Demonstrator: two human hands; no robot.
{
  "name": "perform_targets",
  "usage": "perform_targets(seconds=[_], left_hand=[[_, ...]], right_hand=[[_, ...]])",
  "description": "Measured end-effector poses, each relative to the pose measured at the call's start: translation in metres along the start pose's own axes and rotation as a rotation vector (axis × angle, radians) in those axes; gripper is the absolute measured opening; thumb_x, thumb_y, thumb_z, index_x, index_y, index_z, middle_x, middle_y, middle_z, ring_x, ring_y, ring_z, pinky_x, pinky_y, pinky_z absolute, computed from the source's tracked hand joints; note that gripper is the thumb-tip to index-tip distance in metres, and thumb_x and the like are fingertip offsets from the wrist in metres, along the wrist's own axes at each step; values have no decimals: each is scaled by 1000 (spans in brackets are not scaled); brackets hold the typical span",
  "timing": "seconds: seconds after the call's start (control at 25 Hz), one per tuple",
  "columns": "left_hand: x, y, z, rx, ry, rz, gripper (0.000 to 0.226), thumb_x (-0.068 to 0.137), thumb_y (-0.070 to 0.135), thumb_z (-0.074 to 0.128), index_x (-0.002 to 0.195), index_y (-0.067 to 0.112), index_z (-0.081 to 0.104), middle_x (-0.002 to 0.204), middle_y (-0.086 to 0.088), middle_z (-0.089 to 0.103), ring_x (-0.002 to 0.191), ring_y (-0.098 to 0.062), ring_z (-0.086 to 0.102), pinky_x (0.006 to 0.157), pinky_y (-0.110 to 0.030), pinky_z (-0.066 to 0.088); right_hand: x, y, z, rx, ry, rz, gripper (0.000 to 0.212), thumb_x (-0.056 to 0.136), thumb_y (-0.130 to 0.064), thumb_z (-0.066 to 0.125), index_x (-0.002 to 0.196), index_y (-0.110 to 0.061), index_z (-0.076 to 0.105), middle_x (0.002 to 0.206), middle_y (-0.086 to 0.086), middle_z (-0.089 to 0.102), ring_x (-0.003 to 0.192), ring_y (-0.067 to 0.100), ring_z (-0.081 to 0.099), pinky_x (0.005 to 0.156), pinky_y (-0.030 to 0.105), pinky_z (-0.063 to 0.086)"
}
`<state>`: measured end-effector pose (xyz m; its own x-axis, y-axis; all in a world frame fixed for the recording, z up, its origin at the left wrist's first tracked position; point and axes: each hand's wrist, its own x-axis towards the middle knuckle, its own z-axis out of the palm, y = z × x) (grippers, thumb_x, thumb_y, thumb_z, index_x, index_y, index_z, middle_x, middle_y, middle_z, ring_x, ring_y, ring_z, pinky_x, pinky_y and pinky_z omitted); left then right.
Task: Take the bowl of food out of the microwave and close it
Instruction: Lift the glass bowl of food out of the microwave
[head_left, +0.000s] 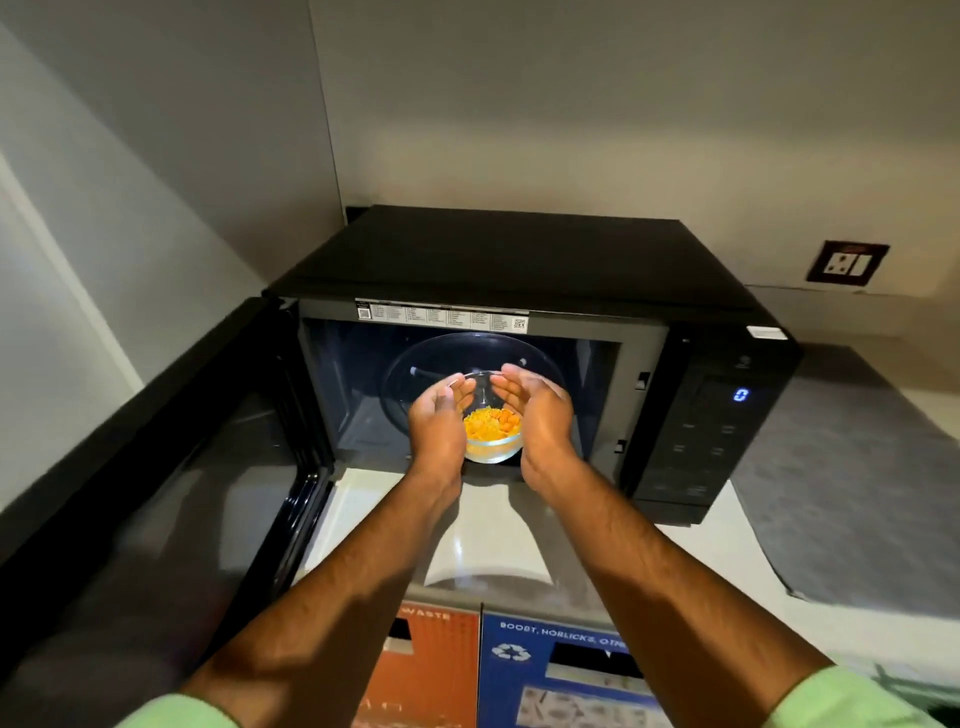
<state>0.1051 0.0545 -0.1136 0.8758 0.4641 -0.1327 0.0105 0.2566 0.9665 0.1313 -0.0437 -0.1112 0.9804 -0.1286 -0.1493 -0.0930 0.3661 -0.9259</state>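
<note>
Grey walls, white counter (727, 551) with one grey mat (857, 493). One black microwave (519, 260) in the corner, door (156, 493) swung open left. Two bins below: orange (431, 670), blue (561, 675). One wall socket (848, 263). Left hand (439, 415) and right hand (537, 410) cup one glass bowl (493, 441) of orange food at the cavity mouth, over the turntable's front edge.

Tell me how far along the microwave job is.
Done: the microwave door is swung open. In hand: the left hand and right hand cup the glass bowl of food at the cavity mouth, over the turntable. Left: carry the bowl clear, then shut the door.
</note>
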Motion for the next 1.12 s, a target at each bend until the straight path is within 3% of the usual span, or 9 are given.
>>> perform_targets(seconds=[0.12, 0.24, 0.32, 0.44, 0.52, 0.68, 0.76, 0.92, 1.12], left_hand=[[-34, 14, -12, -8, -29, -18, 35, 104, 21, 36, 117, 17, 68, 114, -6, 75, 106, -23, 72, 96, -43, 57], [-66, 30, -21, 12, -49, -24, 32, 102, 20, 41, 114, 18, 71, 115, -8, 75, 108, -26, 71, 97, -46, 56], [-85, 37, -24, 12, -87, -5, 31, 103, 19, 42, 111, 17, 72, 116, -9, 74, 111, -27, 69, 100, -47, 54], [-108, 42, -25, 28, -133, -2, 32, 104, 21, 41, 116, 14, 69, 117, -8, 74, 113, -25, 69, 104, -47, 52], [-127, 44, -26, 42, -168, 2, 32, 104, 21, 40, 117, 14, 68, 119, -9, 73, 113, -25, 68, 104, -46, 52], [-156, 50, -25, 77, -244, 24, 32, 104, 19, 40, 121, 13, 66, 118, -6, 72, 116, -22, 67, 107, -43, 49], [-166, 50, -19, 82, -285, 39, 33, 104, 20, 40, 125, 11, 64, 121, -6, 71, 119, -21, 65, 110, -43, 46], [-188, 46, 2, 100, -329, 22, 27, 103, 22, 42, 119, 19, 64, 123, -6, 70, 117, -22, 65, 107, -43, 49], [-215, 23, 38, 115, -367, -70, 22, 101, 26, 48, 114, 20, 65, 117, -12, 71, 109, -27, 67, 99, -44, 53]], right_hand=[[-38, -16, -3, -16, -8, 7, 27, 101, -16, 51, 103, -20, 78, 99, 5, 82, 90, 17, 79, 77, 26, 61], [-73, -32, -9, -32, 7, 21, 23, 102, -18, 54, 106, -15, 76, 96, 5, 81, 97, 22, 77, 88, 32, 60], [-97, -41, -16, -57, 7, 31, 25, 103, -19, 52, 112, -12, 74, 92, 1, 80, 91, 18, 76, 82, 31, 60], [-126, -52, -31, -143, 6, 62, 27, 104, -23, 50, 117, -16, 73, 107, 5, 79, 94, 19, 75, 79, 35, 60], [-147, -63, -42, -194, 2, 72, 25, 104, -25, 50, 115, -22, 72, 110, 5, 78, 98, 23, 74, 81, 38, 60], [-177, -83, -62, -313, -22, 87, 24, 106, -32, 45, 105, -34, 69, 100, -2, 74, 89, 17, 72, 66, 31, 58], [-182, -88, -72, -362, -3, 56, 26, 106, -33, 43, 107, -33, 69, 104, 1, 75, 93, 20, 72, 72, 33, 59], [-184, -90, -98, -415, 78, 3, 33, 108, -33, 38, 114, -29, 71, 114, 8, 76, 107, 28, 71, 98, 49, 58], [-174, -91, -152, -395, 174, -58, 33, 107, -33, 42, 120, -26, 72, 109, 7, 78, 100, 25, 74, 91, 44, 62]])
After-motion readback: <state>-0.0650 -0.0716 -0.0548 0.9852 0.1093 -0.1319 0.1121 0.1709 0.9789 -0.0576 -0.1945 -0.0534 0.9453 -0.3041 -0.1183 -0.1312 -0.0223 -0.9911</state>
